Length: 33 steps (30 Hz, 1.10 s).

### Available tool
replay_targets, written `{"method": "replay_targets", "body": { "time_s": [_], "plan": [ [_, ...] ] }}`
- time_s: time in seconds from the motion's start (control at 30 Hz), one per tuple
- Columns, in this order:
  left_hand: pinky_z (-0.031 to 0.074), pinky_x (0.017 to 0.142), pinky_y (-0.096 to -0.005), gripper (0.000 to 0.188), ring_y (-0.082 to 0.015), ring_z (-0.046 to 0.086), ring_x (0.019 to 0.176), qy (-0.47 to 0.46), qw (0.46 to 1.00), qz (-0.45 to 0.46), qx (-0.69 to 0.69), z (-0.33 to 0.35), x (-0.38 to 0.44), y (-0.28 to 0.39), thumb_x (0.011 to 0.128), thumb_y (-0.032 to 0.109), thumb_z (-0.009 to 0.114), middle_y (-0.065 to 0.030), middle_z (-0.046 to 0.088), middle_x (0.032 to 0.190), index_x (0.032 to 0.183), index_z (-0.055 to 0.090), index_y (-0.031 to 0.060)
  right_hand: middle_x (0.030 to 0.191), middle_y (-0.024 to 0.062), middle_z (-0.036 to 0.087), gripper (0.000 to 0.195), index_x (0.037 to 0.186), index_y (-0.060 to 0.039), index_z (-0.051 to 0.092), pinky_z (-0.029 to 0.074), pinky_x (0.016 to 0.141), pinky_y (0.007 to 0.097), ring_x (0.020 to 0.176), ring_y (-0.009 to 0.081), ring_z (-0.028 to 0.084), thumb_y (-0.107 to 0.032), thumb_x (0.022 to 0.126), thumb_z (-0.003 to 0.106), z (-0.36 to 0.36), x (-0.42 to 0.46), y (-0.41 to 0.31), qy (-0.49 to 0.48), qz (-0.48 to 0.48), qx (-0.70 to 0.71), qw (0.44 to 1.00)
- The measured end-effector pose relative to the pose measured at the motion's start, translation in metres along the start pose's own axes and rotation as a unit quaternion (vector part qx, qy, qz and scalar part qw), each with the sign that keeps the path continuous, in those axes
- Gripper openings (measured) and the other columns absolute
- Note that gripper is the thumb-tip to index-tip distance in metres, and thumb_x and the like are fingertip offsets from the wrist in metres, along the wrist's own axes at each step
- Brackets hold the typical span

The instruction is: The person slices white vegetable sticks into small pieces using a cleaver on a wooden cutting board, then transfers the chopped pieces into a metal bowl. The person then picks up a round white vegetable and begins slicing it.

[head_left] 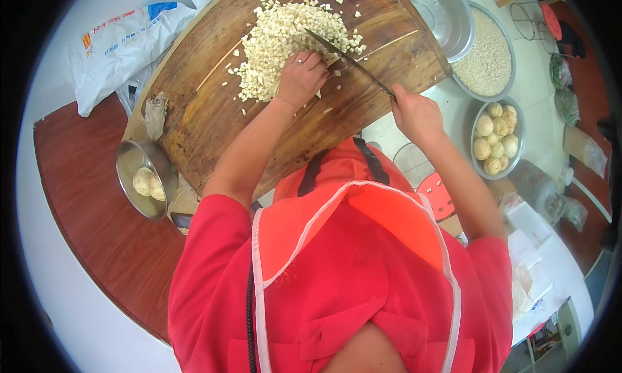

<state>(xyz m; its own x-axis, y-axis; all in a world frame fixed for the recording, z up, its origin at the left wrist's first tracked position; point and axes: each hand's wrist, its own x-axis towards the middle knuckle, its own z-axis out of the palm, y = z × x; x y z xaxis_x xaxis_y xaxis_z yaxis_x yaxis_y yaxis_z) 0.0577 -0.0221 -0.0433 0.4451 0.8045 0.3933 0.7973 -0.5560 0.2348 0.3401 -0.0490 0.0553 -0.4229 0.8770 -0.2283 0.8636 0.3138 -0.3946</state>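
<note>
A large heap of small pale vegetable cubes (272, 38) lies on a worn wooden cutting board (379, 96). My left hand (303, 76), with a ring on one finger, presses down at the near edge of the heap, its fingers bent over a pale vegetable piece that is mostly hidden. My right hand (418, 113) grips the handle of a long dark-bladed knife (347, 58). The blade slants up and left from that hand, past the fingertips of my left hand, and its tip rests over the cubes. A few loose bits are scattered around the heap.
At the left, a steel bowl (170, 171) holds peeled round vegetables, with a crumpled cloth (155, 115) above it and a white plastic bag (131, 42) beyond. To the right are an empty metal basin (437, 18), a basin of chopped bits (486, 57) and a basin of peeled round vegetables (495, 135).
</note>
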Motion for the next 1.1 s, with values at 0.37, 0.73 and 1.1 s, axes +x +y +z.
{"method": "replay_targets", "body": {
  "time_s": [0.37,0.73,1.1],
  "plan": [
    [0.051,0.077,-0.0365,0.017,-0.0225,0.059,0.090,0.005,1.000,-0.010,-0.007,0.002,-0.002,-0.004,0.074,0.020,0.075,-0.0022,0.060,0.096,0.086,0.067,0.0112,0.071,0.0197,0.065,0.011,0.096,-0.0030,0.048,0.051,0.062,0.0512,0.070,0.0407,0.065,-0.006,0.086,0.052,0.012,0.003,-0.001,-0.039,-0.007,-0.021,0.999],
    [0.051,0.078,-0.0369,0.016,-0.0223,0.059,0.090,0.019,1.000,-0.015,-0.013,0.007,-0.004,-0.004,0.074,0.018,0.075,-0.0011,0.061,0.098,0.086,0.067,0.0117,0.070,0.0208,0.064,0.011,0.095,-0.0017,0.048,0.049,0.061,0.0525,0.069,0.0427,0.063,-0.005,0.086,0.052,0.009,0.001,-0.006,-0.044,-0.003,0.023,0.999],
    [0.051,0.076,-0.0367,0.015,-0.0219,0.059,0.091,0.034,0.998,-0.019,-0.040,0.007,-0.004,-0.003,0.073,0.017,0.075,-0.0005,0.061,0.097,0.084,0.066,0.0111,0.072,0.0229,0.064,0.012,0.095,-0.0006,0.048,0.048,0.064,0.0545,0.070,0.0448,0.062,-0.010,0.089,0.053,0.028,0.004,-0.004,-0.049,0.006,0.045,0.998]
  ]
}}
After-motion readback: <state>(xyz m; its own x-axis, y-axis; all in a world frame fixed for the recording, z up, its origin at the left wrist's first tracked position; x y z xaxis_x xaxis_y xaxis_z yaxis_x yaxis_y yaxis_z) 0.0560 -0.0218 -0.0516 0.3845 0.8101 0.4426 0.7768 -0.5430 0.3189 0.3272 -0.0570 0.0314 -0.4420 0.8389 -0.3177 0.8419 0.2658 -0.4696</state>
